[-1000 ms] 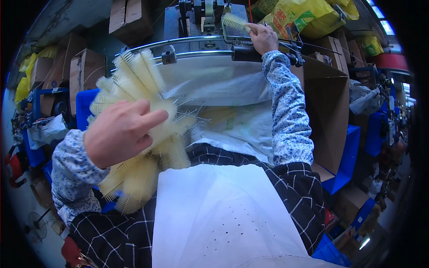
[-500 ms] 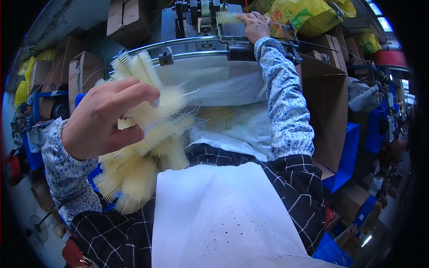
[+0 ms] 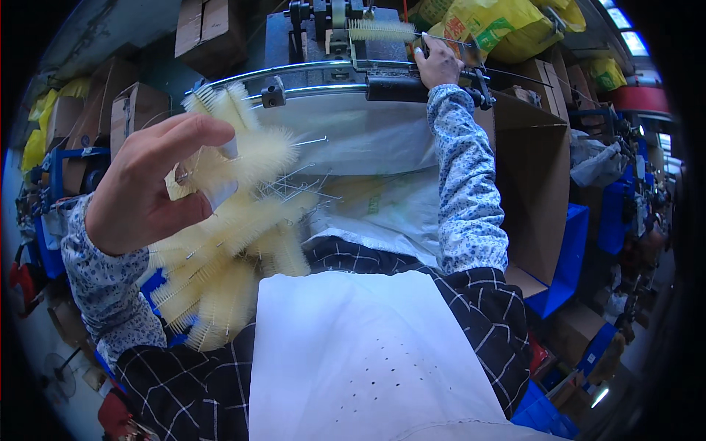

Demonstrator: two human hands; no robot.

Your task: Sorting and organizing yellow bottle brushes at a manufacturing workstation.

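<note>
My left hand (image 3: 158,184), with white wraps on thumb and finger, curls around a cream bristle brush (image 3: 268,156) whose thin wire end sticks out to the right. Beneath it lies a heap of similar brushes (image 3: 220,294), their wire ends pointing various ways. At the bench machine (image 3: 334,48), another cream brush (image 3: 382,31) lies level, its wire running right. My right hand (image 3: 440,65) is beside that brush's right end, thumb and forefinger apart, above a black cylinder (image 3: 397,89) on the machine's front. Its other fingers are partly hidden.
Curved metal rods (image 3: 316,90) cross the machine's front, with a dark collar (image 3: 273,92) on one. An open cardboard box (image 3: 533,191) stands right of my arm in a blue crate (image 3: 566,257). Yellow bags (image 3: 500,26) are at the back right. White sheeting (image 3: 353,140) hangs before me.
My right hand has shifted right and slightly nearer, off the brush at the machine, uncovering more bristles. My left hand has moved slightly up and left with its brush.
</note>
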